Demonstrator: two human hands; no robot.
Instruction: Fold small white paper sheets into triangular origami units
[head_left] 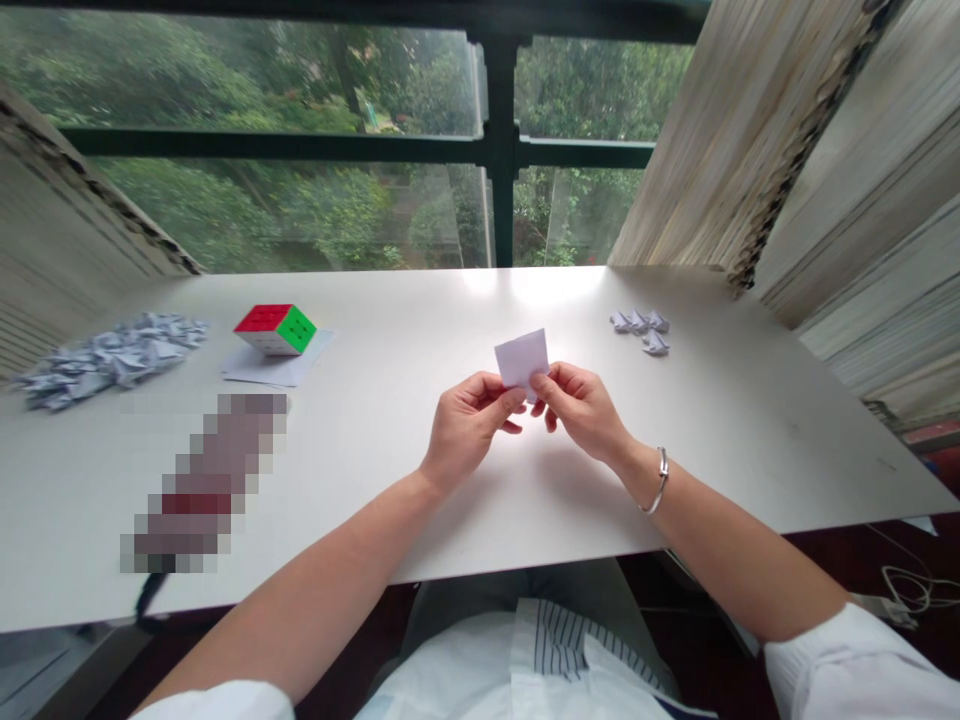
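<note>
Paper [523,358]: small, white, roughly square, one flat piece with no crease showing. You hold it upright over the middle of the table [390,440], its top edge slanting up to the right. Your left hand [469,420] and right hand [581,410] pinch its lower edge; the upper part stands free.

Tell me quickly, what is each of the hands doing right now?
Left hand: closed, pinching the lower edge of the small white paper.
Right hand: closed, pinching the same paper from the other side.
</note>
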